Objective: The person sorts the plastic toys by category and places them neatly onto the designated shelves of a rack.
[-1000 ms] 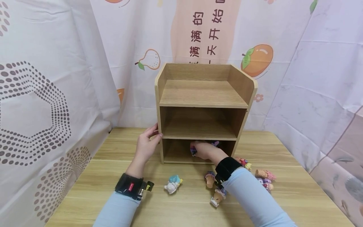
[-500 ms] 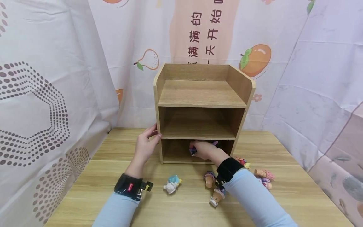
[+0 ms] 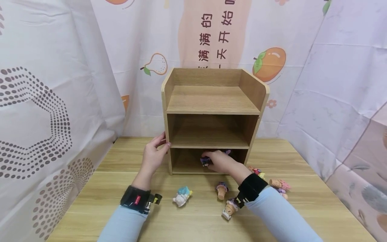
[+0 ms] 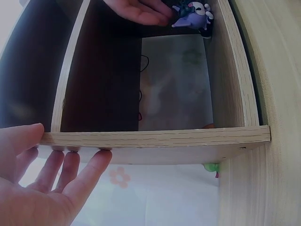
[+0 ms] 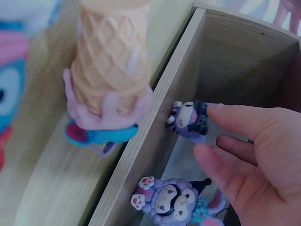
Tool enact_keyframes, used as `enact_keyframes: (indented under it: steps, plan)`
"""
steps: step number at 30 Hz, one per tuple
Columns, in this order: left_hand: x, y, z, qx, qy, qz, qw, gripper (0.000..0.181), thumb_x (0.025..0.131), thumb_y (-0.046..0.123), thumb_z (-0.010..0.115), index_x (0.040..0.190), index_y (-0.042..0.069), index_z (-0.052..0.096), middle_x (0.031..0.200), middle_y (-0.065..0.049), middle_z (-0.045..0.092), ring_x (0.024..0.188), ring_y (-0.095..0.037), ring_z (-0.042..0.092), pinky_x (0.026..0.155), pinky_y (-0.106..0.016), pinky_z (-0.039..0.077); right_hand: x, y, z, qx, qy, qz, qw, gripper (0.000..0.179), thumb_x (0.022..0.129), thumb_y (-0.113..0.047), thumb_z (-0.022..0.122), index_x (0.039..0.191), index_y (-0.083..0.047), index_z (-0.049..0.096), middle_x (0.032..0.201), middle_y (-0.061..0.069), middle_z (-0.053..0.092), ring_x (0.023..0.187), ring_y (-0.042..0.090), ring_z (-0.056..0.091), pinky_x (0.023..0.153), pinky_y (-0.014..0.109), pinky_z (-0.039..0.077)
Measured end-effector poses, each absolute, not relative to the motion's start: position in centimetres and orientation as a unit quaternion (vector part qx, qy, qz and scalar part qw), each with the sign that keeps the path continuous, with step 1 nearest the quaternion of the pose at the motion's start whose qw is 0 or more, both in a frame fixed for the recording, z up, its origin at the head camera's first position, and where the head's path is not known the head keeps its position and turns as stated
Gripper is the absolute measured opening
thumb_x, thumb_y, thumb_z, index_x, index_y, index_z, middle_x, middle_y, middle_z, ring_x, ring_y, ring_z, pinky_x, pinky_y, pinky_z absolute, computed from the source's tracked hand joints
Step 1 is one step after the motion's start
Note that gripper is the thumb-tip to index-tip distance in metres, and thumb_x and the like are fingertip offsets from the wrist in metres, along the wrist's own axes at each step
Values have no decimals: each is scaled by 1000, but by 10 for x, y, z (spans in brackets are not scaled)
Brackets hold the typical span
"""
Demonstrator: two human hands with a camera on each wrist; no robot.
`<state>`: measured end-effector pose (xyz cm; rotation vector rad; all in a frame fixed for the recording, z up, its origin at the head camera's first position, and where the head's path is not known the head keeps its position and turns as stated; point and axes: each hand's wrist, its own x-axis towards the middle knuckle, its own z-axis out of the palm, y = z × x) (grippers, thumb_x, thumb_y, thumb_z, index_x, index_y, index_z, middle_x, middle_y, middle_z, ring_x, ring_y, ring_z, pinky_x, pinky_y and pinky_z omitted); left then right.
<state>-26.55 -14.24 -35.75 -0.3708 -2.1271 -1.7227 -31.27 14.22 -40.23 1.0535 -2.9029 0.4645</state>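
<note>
A small wooden shelf unit stands on the table. My left hand holds its left side panel, thumb on the front edge and fingertips against the outer face, as the left wrist view shows. My right hand reaches into the bottom compartment. Just past its spread thumb and index finger stands a small purple-and-black figurine; the index fingertip is close to it, and I cannot tell whether they touch. Another purple figurine with a dark pointed hat stands beside it in the same compartment, mostly hidden by the hand in the head view.
On the table lie a white-and-blue figurine, a cone-shaped figurine and another cone figurine. More figurines, including a pink-topped cone, lie right of the shelf near the right forearm. A printed curtain hangs behind.
The right hand has drawn slightly to the right, its fingers loosening, and more of the purple-and-black figurine shows. The left hand keeps its place on the shelf unit. The head view has shifted slightly.
</note>
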Motion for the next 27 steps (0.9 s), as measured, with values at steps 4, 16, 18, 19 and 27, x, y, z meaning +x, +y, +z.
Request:
enact_keyframes:
  steps: [4,16,18,19,27]
  plan:
    - [-265,-142,-357,-133,-759,-608,189,49,96,-4,66,143,-5,54,135,-24,60,120,-39,61,81,-48,62,-302,148,-397,349,-921,170,17,46,92,-3,73,136,-1,60,119,16,69,99,30,67,82,42,55]
    - [-265,-141,-358,-130,-752,-618,190,49,95,-6,66,143,-6,54,136,-26,59,121,-40,60,86,-58,59,-277,170,-376,386,-904,170,72,39,91,-13,78,128,-5,66,126,8,66,115,24,64,93,42,57]
    - [-265,-141,-358,-130,-751,-619,189,49,95,-6,66,143,-6,53,137,-25,58,121,-40,60,86,-58,59,-273,175,-370,390,-900,181,76,39,91,-13,79,128,-5,66,125,7,67,114,23,64,92,43,57]
    - [-265,-141,-358,-130,-751,-620,189,49,95,-6,66,143,-6,53,137,-25,58,121,-40,60,87,-58,58,-270,178,-368,389,-899,186,78,39,91,-13,79,128,-5,66,125,7,67,114,24,64,93,44,56]
    - [-265,-142,-357,-129,-754,-617,184,49,96,-4,66,143,-5,53,137,-24,59,122,-39,60,85,-52,61,-257,207,-353,370,-894,242,76,40,89,-10,79,127,-5,66,120,7,70,106,23,67,90,45,58]
